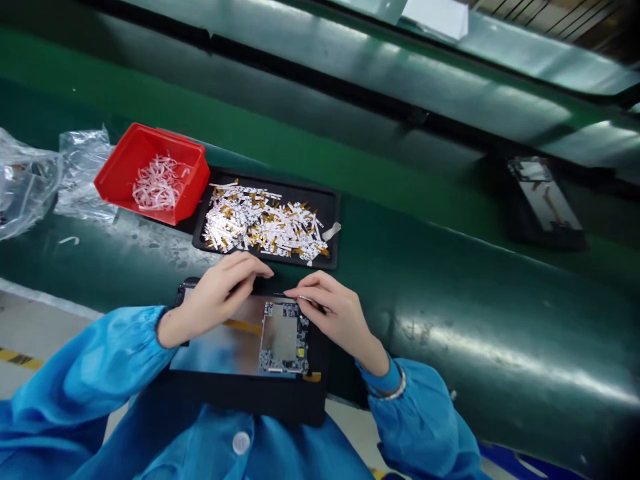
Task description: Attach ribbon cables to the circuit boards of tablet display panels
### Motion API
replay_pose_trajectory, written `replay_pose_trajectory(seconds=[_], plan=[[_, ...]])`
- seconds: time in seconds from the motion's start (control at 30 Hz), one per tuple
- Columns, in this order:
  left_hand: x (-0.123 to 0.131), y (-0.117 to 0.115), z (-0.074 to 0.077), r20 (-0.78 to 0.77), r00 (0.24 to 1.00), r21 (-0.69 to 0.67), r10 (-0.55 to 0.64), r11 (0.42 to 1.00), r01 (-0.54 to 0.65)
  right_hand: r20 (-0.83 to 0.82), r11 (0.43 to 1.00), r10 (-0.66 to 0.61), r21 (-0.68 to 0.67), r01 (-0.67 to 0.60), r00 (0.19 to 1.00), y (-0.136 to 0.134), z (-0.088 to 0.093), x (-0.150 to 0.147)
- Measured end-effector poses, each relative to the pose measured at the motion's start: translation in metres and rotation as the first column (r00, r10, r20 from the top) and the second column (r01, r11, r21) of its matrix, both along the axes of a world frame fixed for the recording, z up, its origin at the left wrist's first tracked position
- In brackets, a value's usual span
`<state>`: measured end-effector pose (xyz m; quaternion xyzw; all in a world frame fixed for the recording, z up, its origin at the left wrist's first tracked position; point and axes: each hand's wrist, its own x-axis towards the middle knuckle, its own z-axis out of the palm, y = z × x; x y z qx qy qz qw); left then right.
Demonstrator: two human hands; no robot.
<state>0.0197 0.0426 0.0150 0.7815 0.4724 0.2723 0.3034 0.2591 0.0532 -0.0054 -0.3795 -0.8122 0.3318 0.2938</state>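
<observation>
A silver metal panel [220, 340] lies at six o'clock, gold-flecked white strips [260, 220] in a black plastic tray [320, 200] at twelve, a red plastic bin [120, 170] at ten.

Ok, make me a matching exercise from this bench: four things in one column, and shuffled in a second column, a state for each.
Things: 1 red plastic bin; 2 black tray; 3 circuit-board panel; 4 clear plastic bag.
States: A crumpled at the bench's edge; B beneath the left hand and right hand; C holding white curled strips; D holding white and gold flex pieces.
Pairs: 1C, 2D, 3B, 4A.
</observation>
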Motion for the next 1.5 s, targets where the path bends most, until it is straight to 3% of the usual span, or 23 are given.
replay_pose_trajectory(seconds=[0.1,0.23,0.43,0.57,0.77,1.0,1.2,1.33,1.5], plan=[[0.002,0.0,-0.004,0.001,0.996,-0.045,-0.091,0.995,0.091,-0.024,0.995,0.041,-0.09,-0.043,0.999,0.004,0.002,0.002],[0.001,0.0,-0.007,-0.036,0.971,0.009,-0.235,0.972,0.236,-0.123,0.945,0.081,-0.306,-0.116,0.989,0.011,0.005,0.007],[0.006,-0.004,-0.008,-0.141,0.96,0.081,-0.242,0.964,0.254,-0.132,0.848,-0.021,-0.528,-0.052,0.991,0.017,0.007,0.004],[0.011,-0.005,-0.008,-0.212,0.948,0.178,-0.237,0.945,0.276,-0.164,0.774,-0.013,-0.627,-0.094,0.986,0.022,0.007,0.001],[0.014,-0.004,-0.009,-0.161,0.964,0.097,-0.212,0.968,0.229,-0.21,0.763,-0.039,-0.637,-0.107,0.977,0.021,0.002,0.004],[0.015,-0.003,-0.005,-0.109,0.98,-0.09,-0.166,0.984,0.156,-0.252,0.683,-0.075,-0.718,-0.134,0.965,0.022,0.001,0.009],[0.02,-0.001,0.0,-0.01,0.984,-0.15,-0.178,0.973,0.174,-0.247,0.73,-0.107,-0.677,-0.093,0.963,0.022,0.006,0.015],[0.019,0.0,-0.004,-0.005,0.965,-0.113,-0.262,0.959,0.26,-0.327,0.782,-0.204,-0.621,-0.047,0.923,0.021,0.009,0.023],[0.02,-0.004,-0.014,-0.255,0.905,0.148,-0.341,0.911,0.385,-0.455,0.747,-0.301,-0.659,-0.09,0.838,0.023,0.008,0.026]])
